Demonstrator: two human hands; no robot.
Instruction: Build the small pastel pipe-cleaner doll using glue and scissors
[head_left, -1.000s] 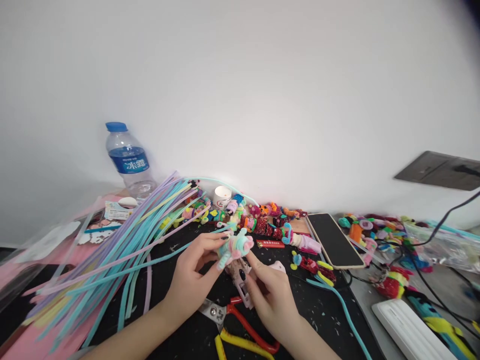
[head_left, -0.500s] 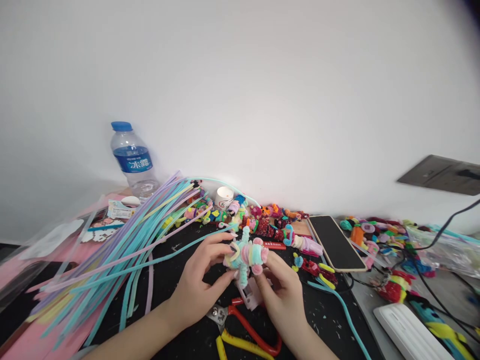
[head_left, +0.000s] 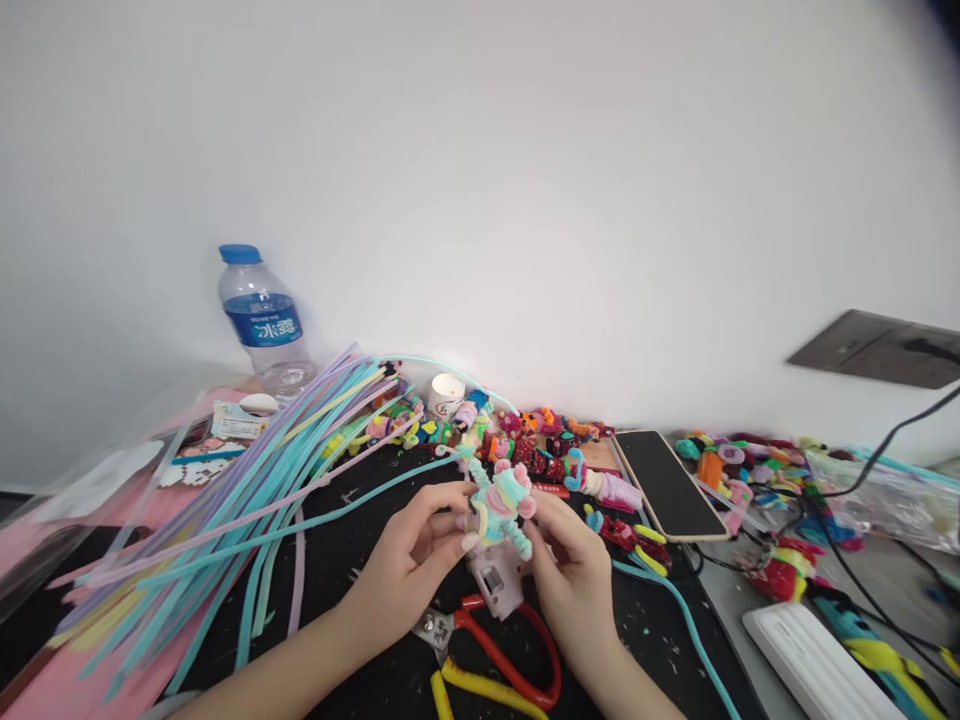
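Note:
A small pastel pipe-cleaner doll [head_left: 499, 505] in pink, mint and pale yellow is held between my two hands, above the black mat. My left hand [head_left: 416, 555] pinches its lower end from the left, thumb against the fingers. At its pink, rounded end, my right hand [head_left: 568, 560] grips from the right, with some fingers hidden behind. Just under the doll sits a pale pink device [head_left: 497, 582] with a small dark window. Pliers [head_left: 510, 660] with red and yellow handles lie below, between my forearms.
A bundle of long pastel pipe cleaners [head_left: 247, 530] spreads on the left. Behind it stands a water bottle [head_left: 266, 320]. Finished pipe-cleaner figures [head_left: 525, 440] line the wall side, near a paper cup [head_left: 447, 396]. Rightward lie a phone [head_left: 670, 487], cables and a white power strip [head_left: 817, 660].
The doll has turned in my hands, its pink end tipping upward and its mint arms now slanting. More of the pale pink device shows beneath it.

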